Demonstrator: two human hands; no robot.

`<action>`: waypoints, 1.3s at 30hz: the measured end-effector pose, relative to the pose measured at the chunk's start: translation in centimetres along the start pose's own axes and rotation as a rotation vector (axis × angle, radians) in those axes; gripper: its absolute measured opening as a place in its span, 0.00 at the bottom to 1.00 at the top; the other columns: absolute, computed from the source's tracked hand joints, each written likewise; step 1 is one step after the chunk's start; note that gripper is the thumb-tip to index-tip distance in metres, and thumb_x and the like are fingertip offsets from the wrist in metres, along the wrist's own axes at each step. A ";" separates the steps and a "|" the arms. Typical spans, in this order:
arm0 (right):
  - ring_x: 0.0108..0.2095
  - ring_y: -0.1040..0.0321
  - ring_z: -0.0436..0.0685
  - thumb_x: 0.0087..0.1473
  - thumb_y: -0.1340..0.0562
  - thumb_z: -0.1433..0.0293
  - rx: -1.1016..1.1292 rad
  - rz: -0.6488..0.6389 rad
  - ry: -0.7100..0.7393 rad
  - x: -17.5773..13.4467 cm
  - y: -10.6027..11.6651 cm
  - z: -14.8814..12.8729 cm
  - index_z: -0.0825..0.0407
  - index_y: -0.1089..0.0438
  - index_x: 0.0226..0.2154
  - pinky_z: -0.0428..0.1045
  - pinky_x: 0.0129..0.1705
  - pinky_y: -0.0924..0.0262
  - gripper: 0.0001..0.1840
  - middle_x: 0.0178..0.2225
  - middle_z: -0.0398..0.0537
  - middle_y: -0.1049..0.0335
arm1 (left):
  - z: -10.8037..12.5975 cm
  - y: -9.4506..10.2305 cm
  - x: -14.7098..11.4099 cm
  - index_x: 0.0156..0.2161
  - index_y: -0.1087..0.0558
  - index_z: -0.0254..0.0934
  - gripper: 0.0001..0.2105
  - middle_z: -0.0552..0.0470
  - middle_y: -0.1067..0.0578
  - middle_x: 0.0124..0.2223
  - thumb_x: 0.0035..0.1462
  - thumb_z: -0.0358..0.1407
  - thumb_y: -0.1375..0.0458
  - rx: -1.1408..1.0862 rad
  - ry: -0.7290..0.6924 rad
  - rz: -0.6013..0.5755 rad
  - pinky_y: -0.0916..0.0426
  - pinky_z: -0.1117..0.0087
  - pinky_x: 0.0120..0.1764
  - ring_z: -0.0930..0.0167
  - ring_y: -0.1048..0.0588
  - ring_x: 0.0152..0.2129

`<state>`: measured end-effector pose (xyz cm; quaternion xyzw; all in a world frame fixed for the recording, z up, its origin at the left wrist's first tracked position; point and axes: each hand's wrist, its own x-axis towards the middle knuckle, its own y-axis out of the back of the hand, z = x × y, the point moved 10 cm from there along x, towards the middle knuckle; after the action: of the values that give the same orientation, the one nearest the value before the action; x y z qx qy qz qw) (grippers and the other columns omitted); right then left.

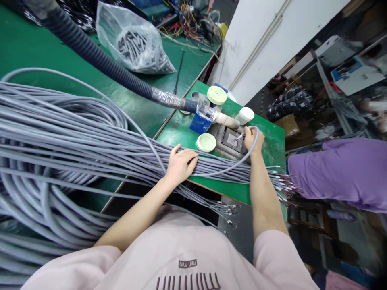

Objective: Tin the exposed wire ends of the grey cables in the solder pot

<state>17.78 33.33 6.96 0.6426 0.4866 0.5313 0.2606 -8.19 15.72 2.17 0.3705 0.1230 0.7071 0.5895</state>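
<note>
Right hand (pixel 253 141) has a gray cable (pixel 249 153) pinched near its end, thin wires (pixel 237 139) poking out at the square metal pot (pixel 226 141) on the green counter (pixel 178 131); can't tell if they touch it. Left hand (pixel 180 164) is lying flat-ish over the cable bundle (pixel 217 163), fingers loosely spread, gripping nothing I can see.

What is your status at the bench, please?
Left hand on grey cable bundle. Right hand holding one cable, wire tips at square recess. Hose nozzle close beside the recess.
</note>
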 end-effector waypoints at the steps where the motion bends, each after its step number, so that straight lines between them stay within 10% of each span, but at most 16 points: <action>1: 0.33 0.31 0.61 0.54 0.47 0.61 0.013 0.007 -0.004 -0.2 0.3 0.0 0.53 0.30 0.25 0.54 0.39 0.39 0.17 0.26 0.53 0.28 | 0.0 0.0 0.0 0.36 0.24 0.42 0.09 0.53 0.20 0.40 0.59 0.35 0.48 0.002 0.001 0.000 0.49 0.54 0.59 0.67 0.24 0.43; 9: 0.35 0.28 0.57 0.58 0.46 0.61 0.490 0.194 0.076 -6.9 8.5 -3.0 0.51 0.28 0.32 0.54 0.43 0.36 0.14 0.29 0.47 0.26 | -0.1 0.0 0.0 0.37 0.25 0.42 0.07 0.53 0.20 0.40 0.58 0.36 0.46 -0.008 -0.002 -0.010 0.50 0.54 0.60 0.67 0.24 0.43; 17: 0.31 0.27 0.57 0.57 0.45 0.66 1.057 0.222 0.024 -14.9 8.7 -4.5 0.48 0.29 0.33 0.57 0.39 0.33 0.10 0.28 0.45 0.26 | 0.7 1.6 -1.8 0.34 0.23 0.38 0.09 0.49 0.20 0.36 0.57 0.39 0.45 -0.417 0.093 0.140 0.33 0.61 0.49 0.68 0.23 0.36; 25: 0.35 0.29 0.61 0.57 0.44 0.64 1.010 0.222 0.252 -20.0 10.1 -8.3 0.43 0.27 0.39 0.65 0.42 0.34 0.10 0.33 0.47 0.24 | 8.6 -7.3 -7.2 0.35 0.23 0.33 0.20 0.48 0.21 0.28 0.51 0.51 0.41 -1.206 0.346 -0.600 0.29 0.69 0.34 0.70 0.24 0.25; 39: 0.41 0.29 0.61 0.59 0.44 0.66 0.990 0.121 0.219 -24.5 8.2 -8.0 0.48 0.28 0.42 0.66 0.44 0.35 0.11 0.38 0.50 0.26 | 6.7 -5.4 -6.1 0.22 0.26 0.32 0.23 0.48 0.25 0.23 0.50 0.52 0.41 -1.151 0.434 -0.304 0.33 0.72 0.30 0.73 0.29 0.22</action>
<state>14.03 6.58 5.81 0.6567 0.6663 0.3156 -0.1589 0.45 9.77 1.18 -0.1791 -0.1091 0.6275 0.7499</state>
